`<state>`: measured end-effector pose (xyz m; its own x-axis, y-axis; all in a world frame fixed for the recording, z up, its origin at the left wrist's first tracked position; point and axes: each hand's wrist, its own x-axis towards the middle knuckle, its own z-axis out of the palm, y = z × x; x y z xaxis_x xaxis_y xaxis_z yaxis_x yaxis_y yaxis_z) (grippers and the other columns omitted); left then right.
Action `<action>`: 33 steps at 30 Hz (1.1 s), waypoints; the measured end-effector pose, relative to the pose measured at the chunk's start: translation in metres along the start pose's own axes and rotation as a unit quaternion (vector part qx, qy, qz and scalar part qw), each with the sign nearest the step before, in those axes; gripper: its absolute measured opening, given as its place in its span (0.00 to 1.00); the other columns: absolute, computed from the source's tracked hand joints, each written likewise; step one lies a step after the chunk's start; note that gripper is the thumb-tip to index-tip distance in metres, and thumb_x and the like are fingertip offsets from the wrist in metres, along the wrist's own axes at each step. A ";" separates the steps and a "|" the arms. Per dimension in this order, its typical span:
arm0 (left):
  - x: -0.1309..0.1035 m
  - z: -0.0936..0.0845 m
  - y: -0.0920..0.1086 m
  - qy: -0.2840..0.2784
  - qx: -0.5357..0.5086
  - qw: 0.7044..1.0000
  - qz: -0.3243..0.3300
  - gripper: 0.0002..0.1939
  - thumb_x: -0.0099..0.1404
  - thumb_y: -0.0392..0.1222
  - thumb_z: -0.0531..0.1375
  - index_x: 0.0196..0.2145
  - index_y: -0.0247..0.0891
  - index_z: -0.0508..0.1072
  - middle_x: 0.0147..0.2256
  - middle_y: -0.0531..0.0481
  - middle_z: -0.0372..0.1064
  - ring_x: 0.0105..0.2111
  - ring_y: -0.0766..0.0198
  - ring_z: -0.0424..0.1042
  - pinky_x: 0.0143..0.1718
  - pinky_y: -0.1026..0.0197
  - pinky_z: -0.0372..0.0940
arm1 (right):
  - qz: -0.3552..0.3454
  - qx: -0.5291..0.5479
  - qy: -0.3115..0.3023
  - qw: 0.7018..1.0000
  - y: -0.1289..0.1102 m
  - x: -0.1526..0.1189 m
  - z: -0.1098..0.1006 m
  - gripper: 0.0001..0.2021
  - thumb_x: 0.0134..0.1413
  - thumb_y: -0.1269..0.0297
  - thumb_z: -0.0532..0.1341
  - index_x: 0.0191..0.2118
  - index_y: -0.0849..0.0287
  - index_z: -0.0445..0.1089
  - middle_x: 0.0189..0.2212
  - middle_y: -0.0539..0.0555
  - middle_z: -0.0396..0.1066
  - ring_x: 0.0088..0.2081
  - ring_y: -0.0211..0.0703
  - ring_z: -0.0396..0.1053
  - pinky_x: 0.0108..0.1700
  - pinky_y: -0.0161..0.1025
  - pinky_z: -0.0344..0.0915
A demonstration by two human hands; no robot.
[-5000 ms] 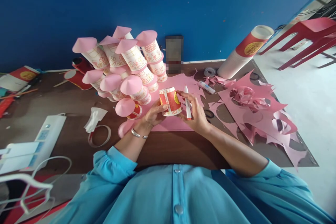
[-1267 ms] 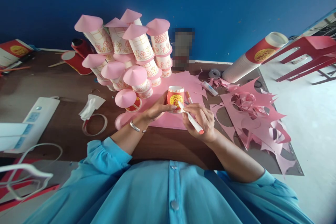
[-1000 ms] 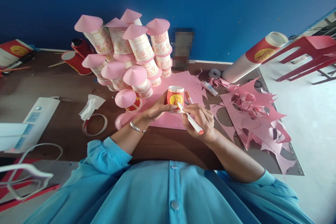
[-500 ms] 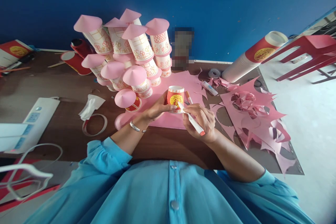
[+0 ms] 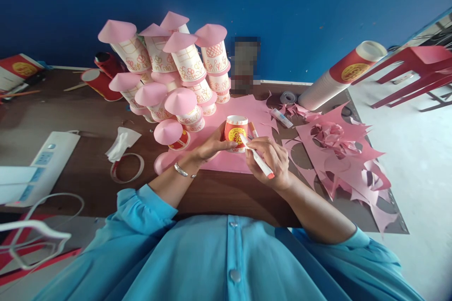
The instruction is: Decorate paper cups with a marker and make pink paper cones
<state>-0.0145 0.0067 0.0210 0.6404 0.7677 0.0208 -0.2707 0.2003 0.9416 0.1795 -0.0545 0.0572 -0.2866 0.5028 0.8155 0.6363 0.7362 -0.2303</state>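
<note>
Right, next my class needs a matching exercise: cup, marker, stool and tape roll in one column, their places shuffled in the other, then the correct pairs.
Things
1. centre red cup
2. white marker with coral end
3. red stool
4. grey tape roll

Places
A. on the floor
B. in the right hand
C. beside the foot of the tall cup stack
D. in the left hand

Pairs: 1-D, 2-B, 3-A, 4-C

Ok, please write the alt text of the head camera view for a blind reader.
A person's left hand holds a red cup while the right hand holds a white marker to it, near pink-roofed cup towers and pink paper scraps.
</note>
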 end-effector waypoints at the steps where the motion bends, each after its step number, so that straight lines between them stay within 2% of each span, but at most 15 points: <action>1: 0.000 0.000 0.000 0.001 0.001 1.000 0.000 0.29 0.61 0.51 0.74 0.55 0.37 0.73 0.47 0.42 0.78 0.45 0.49 0.77 0.44 0.52 0.72 | 0.003 -0.003 0.000 1.000 0.000 0.000 0.000 0.09 0.65 0.73 0.62 0.49 0.55 0.68 0.33 0.53 0.80 0.32 0.44 0.80 0.34 0.37 0.75; 5: 0.000 0.002 0.001 0.011 -0.009 1.000 -0.007 0.31 0.61 0.50 0.73 0.58 0.39 0.71 0.50 0.41 0.78 0.47 0.49 0.78 0.43 0.54 0.72 | 0.014 -0.009 0.005 1.000 0.001 -0.001 -0.001 0.10 0.65 0.72 0.62 0.49 0.55 0.68 0.33 0.53 0.79 0.31 0.43 0.79 0.34 0.37 0.74; 12: 0.000 0.003 0.003 0.021 -0.014 1.000 -0.018 0.35 0.59 0.50 0.75 0.60 0.37 0.70 0.49 0.39 0.78 0.49 0.46 0.78 0.41 0.55 0.71 | 0.013 -0.008 0.002 1.000 -0.001 0.001 -0.001 0.08 0.64 0.74 0.62 0.46 0.55 0.67 0.31 0.52 0.78 0.29 0.42 0.77 0.32 0.36 0.72; 20: 0.000 0.004 0.004 0.025 -0.015 0.999 -0.014 0.34 0.59 0.49 0.75 0.59 0.37 0.70 0.48 0.40 0.78 0.47 0.48 0.78 0.39 0.58 0.71 | 0.006 -0.005 -0.006 1.000 -0.003 0.001 -0.001 0.10 0.64 0.74 0.62 0.48 0.55 0.67 0.31 0.50 0.79 0.31 0.43 0.78 0.33 0.37 0.72; 30: -0.001 -0.003 -0.004 0.016 -0.015 1.000 -0.001 0.30 0.63 0.47 0.73 0.58 0.38 0.70 0.50 0.41 0.78 0.48 0.51 0.77 0.41 0.57 0.70 | 0.011 -0.026 -0.006 1.000 -0.005 0.002 -0.003 0.07 0.65 0.73 0.61 0.43 0.54 0.66 0.29 0.50 0.78 0.28 0.41 0.77 0.30 0.37 0.70; 33: -0.001 -0.002 -0.003 0.016 -0.018 1.000 0.000 0.30 0.62 0.50 0.73 0.58 0.39 0.71 0.48 0.43 0.78 0.45 0.53 0.76 0.40 0.57 0.70 | 0.011 -0.022 -0.007 1.000 -0.005 0.001 -0.002 0.07 0.65 0.73 0.61 0.43 0.54 0.66 0.29 0.49 0.78 0.28 0.41 0.77 0.30 0.37 0.70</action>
<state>-0.0153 0.0069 0.0174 0.6178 0.7863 0.0096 -0.2966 0.2217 0.9289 0.1776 -0.0587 0.0609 -0.2821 0.5259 0.8024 0.6738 0.7040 -0.2245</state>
